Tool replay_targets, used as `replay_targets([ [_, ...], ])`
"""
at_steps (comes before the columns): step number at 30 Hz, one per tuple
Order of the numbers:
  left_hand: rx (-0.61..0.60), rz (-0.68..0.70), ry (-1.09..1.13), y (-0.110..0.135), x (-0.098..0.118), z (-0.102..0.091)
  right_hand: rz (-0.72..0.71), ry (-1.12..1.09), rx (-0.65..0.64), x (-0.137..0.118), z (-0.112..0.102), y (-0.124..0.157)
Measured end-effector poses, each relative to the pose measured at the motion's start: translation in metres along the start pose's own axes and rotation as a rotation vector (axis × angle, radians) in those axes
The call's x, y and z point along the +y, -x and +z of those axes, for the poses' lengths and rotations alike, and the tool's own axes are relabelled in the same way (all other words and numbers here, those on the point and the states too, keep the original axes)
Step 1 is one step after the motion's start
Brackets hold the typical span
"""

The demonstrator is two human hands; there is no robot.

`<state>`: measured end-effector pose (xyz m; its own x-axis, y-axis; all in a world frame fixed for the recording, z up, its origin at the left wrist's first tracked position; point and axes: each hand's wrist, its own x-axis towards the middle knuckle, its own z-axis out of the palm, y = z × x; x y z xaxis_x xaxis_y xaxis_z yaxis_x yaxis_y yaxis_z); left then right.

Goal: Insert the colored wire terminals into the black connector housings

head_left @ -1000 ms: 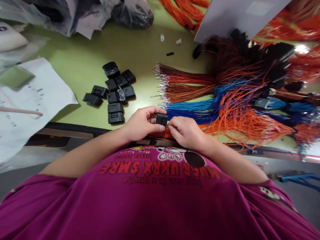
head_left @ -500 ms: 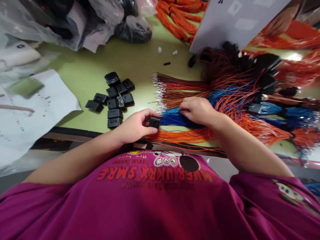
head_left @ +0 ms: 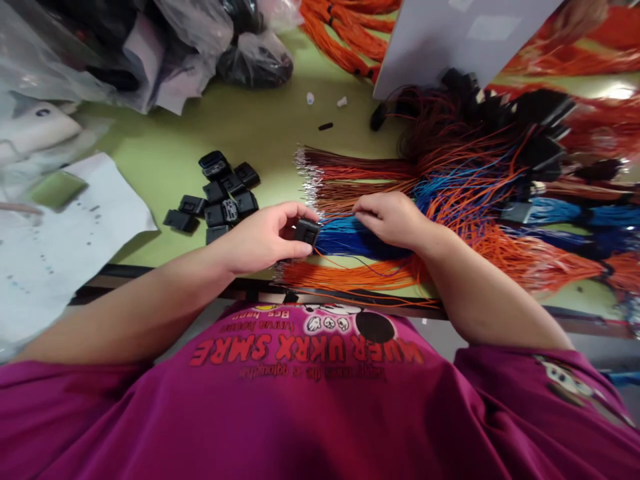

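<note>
Between the thumb and fingers of my left hand (head_left: 273, 237) is a black connector housing (head_left: 307, 231). My right hand (head_left: 390, 217) rests over the light blue wires (head_left: 340, 224), its fingertips pinched together; whether a wire is between them is hidden. Dark blue wires (head_left: 350, 243) lie just below, and orange wires (head_left: 350, 275) run along the table's front edge. Above are brown wires (head_left: 360, 163), with silver terminals (head_left: 311, 180) at their left ends. Several loose black connector housings (head_left: 215, 192) sit in a cluster left of the wires.
A printed paper sheet (head_left: 100, 220) lies at the left. Clear plastic bags (head_left: 255, 60) stand at the back left. A grey-white board (head_left: 450, 47) rises behind the wires. Bundled orange wires (head_left: 345, 40) lie at the back, and more bundles (head_left: 560, 213) at the right. Small loose pieces (head_left: 325, 126) lie mid-table.
The view has shifted slightly. My left hand has turned the connector housing a little and raised it slightly. My right hand stays over the blue wires with its fingertips slightly shifted.
</note>
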<state>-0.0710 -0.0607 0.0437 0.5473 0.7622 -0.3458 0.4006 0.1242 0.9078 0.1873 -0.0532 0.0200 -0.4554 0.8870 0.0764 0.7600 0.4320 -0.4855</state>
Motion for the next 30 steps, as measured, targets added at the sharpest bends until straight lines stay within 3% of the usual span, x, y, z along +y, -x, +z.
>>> replay_targets([
  [3,-0.022,-0.009,0.006,-0.002,0.003,0.000,0.099,-0.228,0.174,0.009,-0.013,0.003],
  [9,-0.033,0.015,0.021,-0.011,0.025,-0.003,0.138,-0.764,0.256,0.021,-0.039,0.013],
  [14,-0.017,0.058,-0.044,-0.041,0.031,0.008,0.127,-0.690,0.175,0.000,-0.038,0.015],
  [17,-0.087,0.102,-0.304,-0.060,0.023,0.016,0.147,-0.649,0.163,-0.004,-0.035,0.016],
  [21,-0.136,0.209,-0.621,-0.069,0.018,0.020,0.149,-0.733,0.314,0.009,-0.036,0.018],
  [24,-0.160,0.205,-0.647,-0.066,0.021,0.022,0.134,-0.835,0.428,0.017,-0.042,0.020],
  [30,-0.133,0.164,-0.651,-0.064,0.016,0.024,-0.002,-0.988,0.539,0.017,-0.055,0.020],
])
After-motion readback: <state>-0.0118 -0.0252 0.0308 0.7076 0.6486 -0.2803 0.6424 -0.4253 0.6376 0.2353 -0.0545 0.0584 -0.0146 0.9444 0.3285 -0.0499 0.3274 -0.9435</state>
